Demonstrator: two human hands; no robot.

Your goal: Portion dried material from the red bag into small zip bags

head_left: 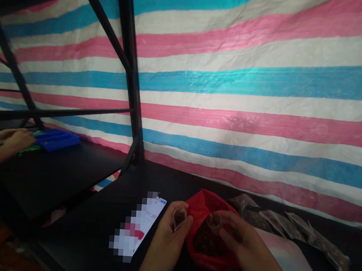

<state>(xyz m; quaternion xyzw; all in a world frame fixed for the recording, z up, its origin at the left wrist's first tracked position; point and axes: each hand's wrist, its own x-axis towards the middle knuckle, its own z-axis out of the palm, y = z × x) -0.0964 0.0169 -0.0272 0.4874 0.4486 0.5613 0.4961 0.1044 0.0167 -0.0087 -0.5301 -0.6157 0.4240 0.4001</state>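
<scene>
A red bag [204, 201] stands with its mouth spread on the black table, and dark brown loose pieces [206, 238] fill its inside. My left hand [172, 230] is closed at the bag's left rim, gripping a small clear plastic bag [179, 218] whose mouth gapes; something brownish shows in it. Over the red bag's mouth, my right hand [242, 234] pinches a small clear round cup [216, 220] by its rim. The cup is tilted, and some brown bits appear at its far side. How full it is, I cannot tell.
Left of my hands lies a lit phone [150, 216], partly blurred out. Several filled clear packets [298, 228] lie at the right, behind a pale pastel mat [287, 256]. A black rack post [133, 86] rises at the left. Beyond it, another person's hands [17, 140] are beside a blue tray [58, 139].
</scene>
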